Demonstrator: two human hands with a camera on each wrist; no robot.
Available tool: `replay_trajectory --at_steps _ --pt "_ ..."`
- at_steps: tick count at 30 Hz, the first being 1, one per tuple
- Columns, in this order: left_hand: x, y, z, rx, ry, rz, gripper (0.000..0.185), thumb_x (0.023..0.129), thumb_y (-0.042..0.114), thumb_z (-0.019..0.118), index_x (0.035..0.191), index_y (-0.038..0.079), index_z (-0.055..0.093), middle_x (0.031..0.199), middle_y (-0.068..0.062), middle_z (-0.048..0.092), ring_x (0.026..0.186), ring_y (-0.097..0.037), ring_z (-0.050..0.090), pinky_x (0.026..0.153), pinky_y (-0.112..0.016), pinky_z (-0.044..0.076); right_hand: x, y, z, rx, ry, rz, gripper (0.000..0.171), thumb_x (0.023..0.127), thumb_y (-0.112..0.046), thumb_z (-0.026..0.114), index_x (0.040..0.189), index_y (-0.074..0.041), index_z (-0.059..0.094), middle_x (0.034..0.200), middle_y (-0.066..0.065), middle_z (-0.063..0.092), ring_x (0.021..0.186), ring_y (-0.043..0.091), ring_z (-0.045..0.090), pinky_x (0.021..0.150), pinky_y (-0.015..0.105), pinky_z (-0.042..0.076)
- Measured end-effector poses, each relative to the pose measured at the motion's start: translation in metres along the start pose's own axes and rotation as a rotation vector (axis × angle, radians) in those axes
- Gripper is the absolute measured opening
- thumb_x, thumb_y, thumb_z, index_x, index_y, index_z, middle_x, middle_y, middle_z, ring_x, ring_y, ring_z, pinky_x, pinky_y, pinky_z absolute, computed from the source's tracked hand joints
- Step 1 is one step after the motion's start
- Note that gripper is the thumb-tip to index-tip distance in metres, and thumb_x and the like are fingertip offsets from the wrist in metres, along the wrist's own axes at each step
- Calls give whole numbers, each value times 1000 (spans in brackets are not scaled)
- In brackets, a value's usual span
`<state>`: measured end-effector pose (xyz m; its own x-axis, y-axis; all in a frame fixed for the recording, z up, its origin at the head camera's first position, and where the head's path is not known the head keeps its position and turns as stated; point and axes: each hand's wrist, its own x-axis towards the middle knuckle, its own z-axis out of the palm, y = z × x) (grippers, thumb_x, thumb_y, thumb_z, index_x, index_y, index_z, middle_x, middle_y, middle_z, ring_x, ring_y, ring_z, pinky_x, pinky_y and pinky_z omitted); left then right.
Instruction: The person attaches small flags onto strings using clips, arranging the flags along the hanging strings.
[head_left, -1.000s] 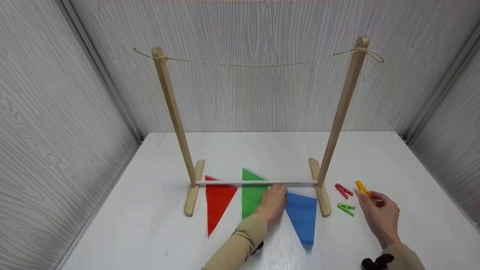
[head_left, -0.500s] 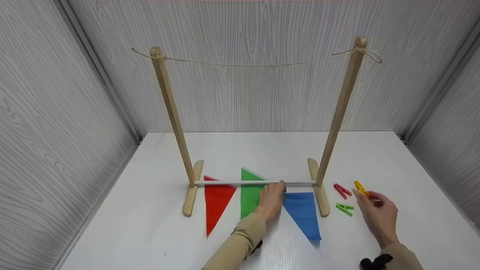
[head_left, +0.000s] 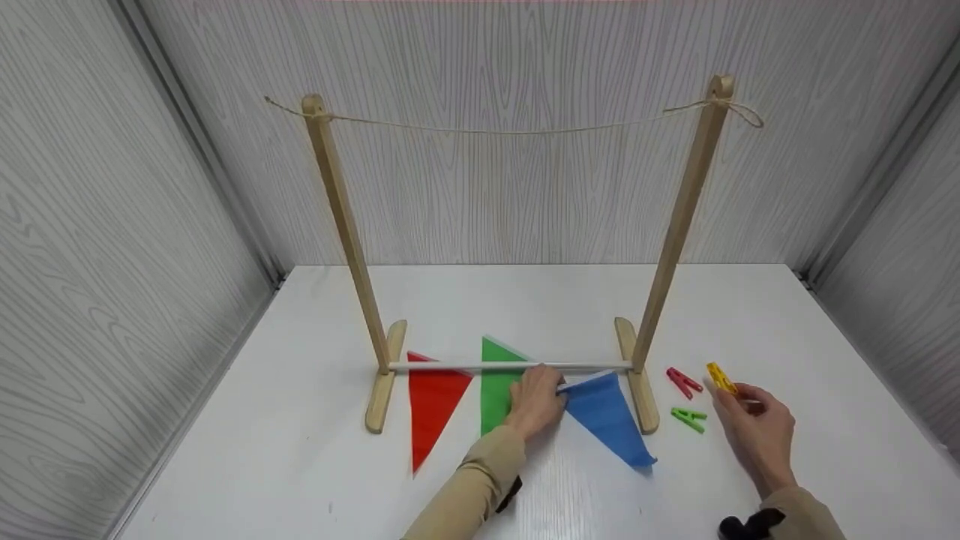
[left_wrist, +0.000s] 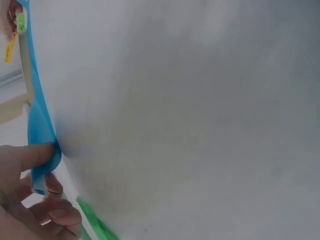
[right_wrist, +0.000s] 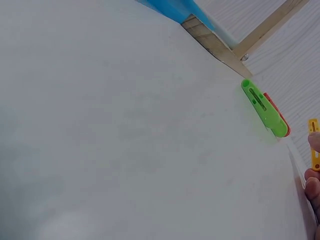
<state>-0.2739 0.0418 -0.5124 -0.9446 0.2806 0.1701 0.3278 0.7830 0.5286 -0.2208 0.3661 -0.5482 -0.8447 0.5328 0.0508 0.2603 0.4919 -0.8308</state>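
Observation:
My left hand (head_left: 537, 401) pinches the upper left corner of a blue triangular pennant (head_left: 609, 420), with the thumb on top of the cloth in the left wrist view (left_wrist: 42, 127). The pennant's top edge is raised and its tip trails toward the right. Partly under that hand lies a green pennant (head_left: 493, 405), and a red pennant (head_left: 433, 409) is farther left. On the right, my right hand (head_left: 761, 439) holds a yellow clothespin (head_left: 721, 377) between thumb and fingers. A red clothespin (head_left: 683, 382) and a green clothespin (head_left: 688, 419) lie on the table beside it.
A wooden stand rises behind the pennants, with a left post (head_left: 337, 225), a right post (head_left: 682, 225) and a white crossbar (head_left: 442, 366) low between them. A sagging string (head_left: 495, 133) joins the post tops. Patterned panels (head_left: 487, 202) enclose the white table (head_left: 262, 450).
The blue pennant's top right corner has come up and its tip has swung right. My left hand has shifted slightly left with it. The right hand and yellow clothespin are nearly still.

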Motion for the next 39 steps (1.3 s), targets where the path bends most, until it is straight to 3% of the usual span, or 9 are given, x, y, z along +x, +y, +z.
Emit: replay_trajectory --at_steps 6,13,18,22,29,30,32,36,39 --pt "0 -5 -7 -156 -70 -95 27 90 20 75 113 7 70 114 -10 71 105 -28 66 81 -43 51 -1 -1 0 2 -19 15 59 98 -45 61 137 -2 58 128 16 59 98 16 49 70 13 39" --pt "4 -14 -13 -371 -78 -132 24 87 20 78 104 4 77 102 -10 76 87 -16 68 75 -32 55 -1 -1 0 -5 1 -12 57 97 -44 62 135 -2 60 125 17 62 94 13 50 69 12 39" --pt "6 -21 -13 -499 -42 -100 18 89 12 74 99 -3 77 84 -9 71 68 -7 50 60 -20 40 -1 -1 0 -5 43 -64 51 96 -38 67 131 -1 63 119 17 65 83 2 49 67 12 39" --pt "6 -25 -14 -599 -45 -101 19 90 7 71 102 -7 76 75 -4 62 63 -6 41 56 -18 32 -2 -1 0 -8 39 -56 52 96 -38 66 131 -1 62 120 17 64 83 1 48 67 12 39" --pt "4 -30 -18 -717 -112 -122 23 98 3 56 110 -9 72 75 1 53 69 -8 43 63 -21 35 -2 -1 0 -10 25 -39 52 97 -39 65 133 -2 61 123 16 63 85 3 48 68 12 38" --pt "4 -31 -18 -722 -122 -119 24 100 3 54 109 -10 71 75 0 50 69 -9 43 64 -21 34 -2 -1 0 -8 23 -34 52 97 -39 64 133 -2 61 123 16 63 86 4 49 68 12 38" --pt "3 -32 -19 -737 -126 -109 25 102 3 51 111 -10 70 76 -8 57 70 -13 47 64 -22 36 -2 -1 0 -3 19 -25 53 97 -40 64 134 -2 61 124 16 62 87 6 49 68 13 38" --pt "1 -32 -19 -792 -78 -118 26 102 2 51 118 -8 69 94 -25 72 81 -27 67 66 -22 46 -2 0 0 3 9 -10 54 99 -42 61 136 -3 59 126 15 60 90 11 48 67 13 38" --pt "0 -32 -20 -821 -31 -132 26 101 2 55 120 -6 70 95 -26 75 82 -28 71 66 -21 48 -2 0 -1 10 -5 -2 55 99 -43 59 138 -5 58 129 13 58 93 12 47 69 13 38"
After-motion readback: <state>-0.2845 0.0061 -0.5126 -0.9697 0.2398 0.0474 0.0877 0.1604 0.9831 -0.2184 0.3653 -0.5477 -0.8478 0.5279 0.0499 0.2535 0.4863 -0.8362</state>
